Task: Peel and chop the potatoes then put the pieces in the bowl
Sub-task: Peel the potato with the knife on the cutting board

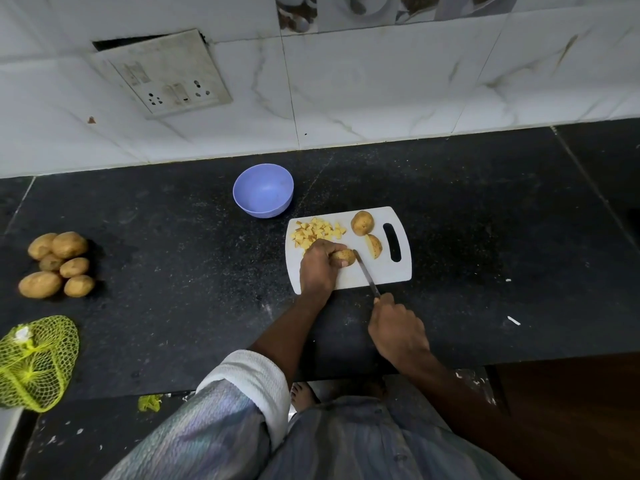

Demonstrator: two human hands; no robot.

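On a white board [388, 271], the left hand [317, 268] grips a potato piece [344, 257] while the right hand [398, 329] holds a knife [366, 273] against it. Cubes [317, 232] lie beside it, a purple bowl [263, 190] behind, whole potatoes [57, 265] far left.

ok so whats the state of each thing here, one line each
bowl: upright, empty
cutting board: flat on counter
chopped pieces: piled on board, skin still on
potato piece: gripped by left hand, unpeeled
knife: held in right hand, tip at that piece
potato halves: waiting on board
whole potatoes: unpeeled, heaped at left
net bag: lying slack
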